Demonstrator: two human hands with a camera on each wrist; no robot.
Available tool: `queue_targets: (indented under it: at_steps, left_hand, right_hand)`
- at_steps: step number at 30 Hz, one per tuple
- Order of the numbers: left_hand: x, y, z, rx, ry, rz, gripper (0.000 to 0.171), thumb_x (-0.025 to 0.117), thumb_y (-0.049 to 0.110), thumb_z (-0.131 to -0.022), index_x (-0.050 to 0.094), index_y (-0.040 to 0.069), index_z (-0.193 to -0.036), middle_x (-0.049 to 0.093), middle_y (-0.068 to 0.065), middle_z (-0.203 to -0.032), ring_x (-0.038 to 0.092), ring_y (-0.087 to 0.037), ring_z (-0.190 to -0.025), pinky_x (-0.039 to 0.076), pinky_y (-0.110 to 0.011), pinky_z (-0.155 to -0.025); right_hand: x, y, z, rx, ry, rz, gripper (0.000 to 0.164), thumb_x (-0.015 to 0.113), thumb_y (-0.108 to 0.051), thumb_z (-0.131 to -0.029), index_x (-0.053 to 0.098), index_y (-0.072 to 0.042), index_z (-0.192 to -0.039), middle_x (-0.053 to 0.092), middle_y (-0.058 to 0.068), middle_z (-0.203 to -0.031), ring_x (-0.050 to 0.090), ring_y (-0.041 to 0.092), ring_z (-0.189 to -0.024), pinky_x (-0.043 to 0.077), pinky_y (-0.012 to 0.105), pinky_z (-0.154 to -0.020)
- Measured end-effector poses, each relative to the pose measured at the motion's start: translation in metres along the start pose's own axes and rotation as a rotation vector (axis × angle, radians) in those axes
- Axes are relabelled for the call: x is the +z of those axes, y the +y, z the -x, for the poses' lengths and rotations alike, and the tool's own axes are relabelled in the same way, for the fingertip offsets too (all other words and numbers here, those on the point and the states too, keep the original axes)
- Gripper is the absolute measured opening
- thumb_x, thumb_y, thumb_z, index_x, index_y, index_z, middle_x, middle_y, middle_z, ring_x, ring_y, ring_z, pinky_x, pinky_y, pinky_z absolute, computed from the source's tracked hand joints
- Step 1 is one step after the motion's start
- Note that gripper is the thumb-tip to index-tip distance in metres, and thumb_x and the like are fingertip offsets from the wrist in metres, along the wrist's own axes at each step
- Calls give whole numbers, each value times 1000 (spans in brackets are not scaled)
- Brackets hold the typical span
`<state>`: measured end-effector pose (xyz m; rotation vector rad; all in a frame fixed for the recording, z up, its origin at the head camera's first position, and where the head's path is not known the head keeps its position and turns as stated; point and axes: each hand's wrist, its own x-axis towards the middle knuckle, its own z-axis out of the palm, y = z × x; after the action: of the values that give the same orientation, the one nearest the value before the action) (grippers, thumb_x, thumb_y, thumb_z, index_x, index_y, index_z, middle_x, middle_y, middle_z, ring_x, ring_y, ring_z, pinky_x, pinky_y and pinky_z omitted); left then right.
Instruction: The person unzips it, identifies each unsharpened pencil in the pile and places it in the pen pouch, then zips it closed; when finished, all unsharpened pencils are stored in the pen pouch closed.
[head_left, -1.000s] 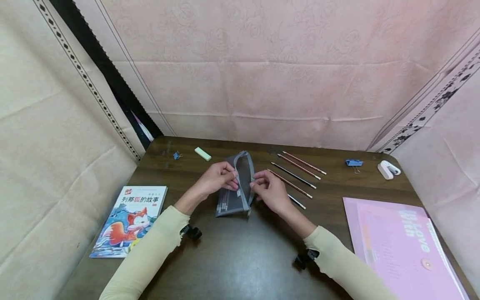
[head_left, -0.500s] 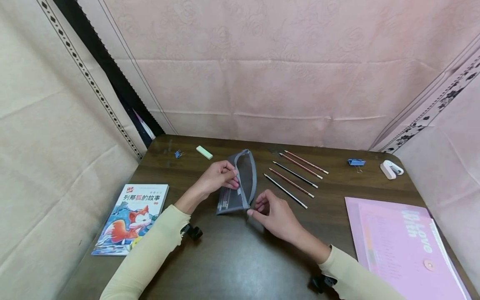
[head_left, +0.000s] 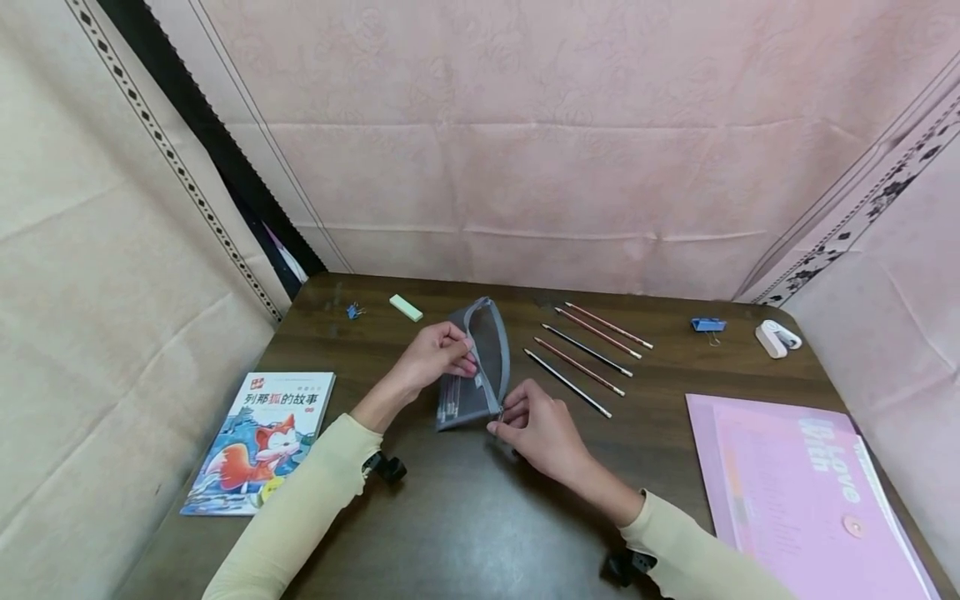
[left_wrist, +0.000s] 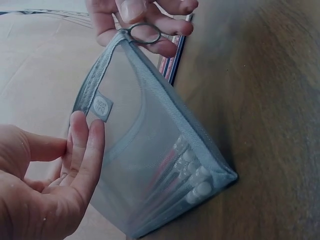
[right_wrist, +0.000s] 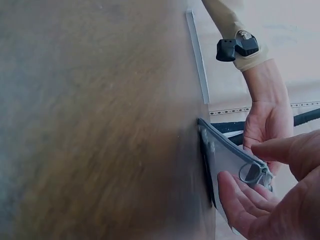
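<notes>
A grey mesh pencil pouch (head_left: 465, 396) stands on the table with its zipped mouth gaping; pencils with white ends (left_wrist: 192, 175) show through the mesh. My left hand (head_left: 444, 354) pinches the mouth's left edge by the small label (left_wrist: 102, 106). At the pouch's near corner, the thumb and loosely bent fingers of my right hand (head_left: 536, 429) surround the zipper's pull ring (right_wrist: 250, 172). The whole ring shows between thumb and fingers in the right wrist view, with no finger closed over it. To the right of the pouch lie several pencils (head_left: 577, 367) in a slanted row.
A fox storybook (head_left: 262, 446) lies at left, a pink folder (head_left: 802, 492) at right. Along the back are a small blue clip (head_left: 354, 312), a pale green eraser (head_left: 406, 307), a blue binder clip (head_left: 708, 325) and a white stapler-like object (head_left: 777, 339). Curtains hang behind.
My right hand has let go of the mouth's right edge and moved down toward me to the zipper ring at the near corner. The left hand has kept its hold.
</notes>
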<state>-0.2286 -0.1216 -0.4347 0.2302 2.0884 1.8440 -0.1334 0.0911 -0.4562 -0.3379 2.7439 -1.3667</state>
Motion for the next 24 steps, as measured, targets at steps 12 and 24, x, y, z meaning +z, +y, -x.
queue_targets:
  at_steps: [12, 24]
  left_hand:
    - [-1, 1, 3, 5, 31, 25, 19, 55, 17, -98, 53, 0, -106, 68, -14, -86, 71, -24, -77, 61, -43, -80]
    - [12, 6, 40, 175, 122, -488, 43, 71, 53, -80, 57, 22, -106, 67, 3, -95, 66, -13, -86, 58, -32, -76]
  right_hand:
    - [-4, 1, 4, -146, 27, -111, 7, 67, -20, -91, 61, -22, -88, 74, -4, -80, 70, 15, -68, 55, 22, -55]
    - [-26, 7, -11, -319, 59, -37, 5, 66, -34, -90, 68, -29, -90, 69, -10, -78, 62, 7, -66, 54, 21, -56]
